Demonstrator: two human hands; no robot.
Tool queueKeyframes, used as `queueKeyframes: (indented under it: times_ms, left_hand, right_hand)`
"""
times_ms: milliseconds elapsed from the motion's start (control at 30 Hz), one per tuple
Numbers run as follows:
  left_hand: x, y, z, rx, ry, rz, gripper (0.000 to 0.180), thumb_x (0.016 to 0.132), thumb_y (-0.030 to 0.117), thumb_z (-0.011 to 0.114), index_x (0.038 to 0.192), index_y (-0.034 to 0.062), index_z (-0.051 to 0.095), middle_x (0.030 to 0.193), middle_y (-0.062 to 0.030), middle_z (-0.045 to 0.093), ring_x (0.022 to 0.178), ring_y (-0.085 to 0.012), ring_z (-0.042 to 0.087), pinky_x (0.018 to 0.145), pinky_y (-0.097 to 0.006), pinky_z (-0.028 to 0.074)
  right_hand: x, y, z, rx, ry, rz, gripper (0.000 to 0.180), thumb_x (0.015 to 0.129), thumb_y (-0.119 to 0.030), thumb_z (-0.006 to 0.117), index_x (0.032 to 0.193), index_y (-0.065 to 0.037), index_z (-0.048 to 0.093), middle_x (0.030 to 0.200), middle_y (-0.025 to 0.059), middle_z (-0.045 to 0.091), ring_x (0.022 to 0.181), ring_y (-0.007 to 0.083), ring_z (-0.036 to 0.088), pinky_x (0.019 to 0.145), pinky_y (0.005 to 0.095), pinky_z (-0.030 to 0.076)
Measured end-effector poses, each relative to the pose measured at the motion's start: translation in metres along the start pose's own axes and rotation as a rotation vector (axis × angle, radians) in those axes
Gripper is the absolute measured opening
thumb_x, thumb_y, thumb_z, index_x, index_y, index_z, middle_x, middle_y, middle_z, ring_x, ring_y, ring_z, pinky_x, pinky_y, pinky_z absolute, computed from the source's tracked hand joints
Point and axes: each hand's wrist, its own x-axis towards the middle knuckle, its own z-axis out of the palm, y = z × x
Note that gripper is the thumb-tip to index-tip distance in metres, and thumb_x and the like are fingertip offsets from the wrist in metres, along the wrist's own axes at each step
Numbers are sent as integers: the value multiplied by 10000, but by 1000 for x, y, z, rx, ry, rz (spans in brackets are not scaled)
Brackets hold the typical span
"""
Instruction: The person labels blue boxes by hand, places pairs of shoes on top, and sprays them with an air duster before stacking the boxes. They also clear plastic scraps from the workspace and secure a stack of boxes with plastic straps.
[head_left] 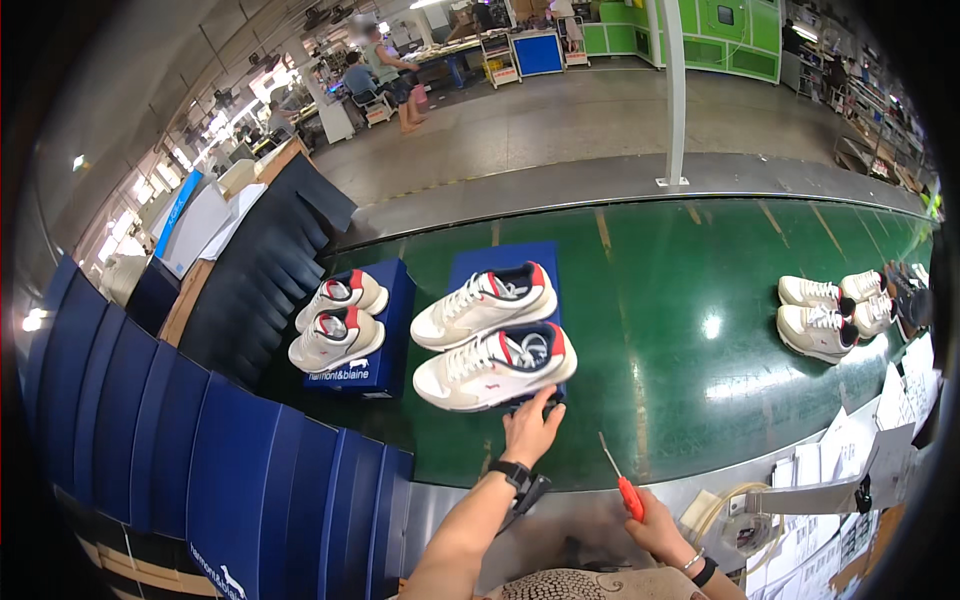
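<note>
A pair of white sneakers (495,370) with red and navy collars lies side by side on a blue shoebox (500,256) in front of me. My left hand (533,428) reaches to the heel of the nearer shoe and the box corner, index finger and thumb apart. It seems to hold nothing; whether the fingertip touches the shoe I cannot tell. In my right hand (655,525), a red-handled screwdriver-like tool (630,495) with a thin metal shaft points up and away from me, over the belt's near edge.
More white sneakers (340,335) sit on a blue shoebox (392,340) to the left, and others (820,320) stand at the right on the green conveyor belt (680,290). Blue boxes (240,470) line the left. Papers (810,530) lie at the right. A white post (674,100) rises behind.
</note>
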Motion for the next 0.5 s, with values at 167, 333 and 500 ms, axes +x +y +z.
queueKeyframes:
  times_ms: [167, 333, 500]
  left_hand:
    - [18, -3, -15, 9, -24, 154, 503, 809, 272, 592, 1261, 107, 445, 1175, -181, 539, 1048, -329, 537, 920, -388, 414]
    - [-42, -22, -17, 6, -250, 139, 428, 831, 274, 575, 1207, 86, 490, 1190, -169, 522, 1090, -334, 504, 906, -387, 423]
    - [-86, -15, -49, -123, -35, -112, 230, 811, 250, 605, 1005, 129, 639, 717, -92, 653, 681, -241, 641, 643, -339, 506]
  right_hand:
    - [12, 33, 1, -219, 263, -34, 556, 684, -97, 623, 1180, 30, 406, 1007, 244, 510, 957, 402, 493, 854, 432, 414]
    - [12, 47, 2, -436, 368, -11, 684, 643, -151, 686, 1222, 13, 360, 1078, 257, 477, 1024, 413, 448, 876, 446, 406]
    - [-2, 62, -6, -680, 373, -100, 663, 633, -149, 709, 1206, -39, 395, 1076, 244, 474, 1048, 403, 444, 835, 450, 428]
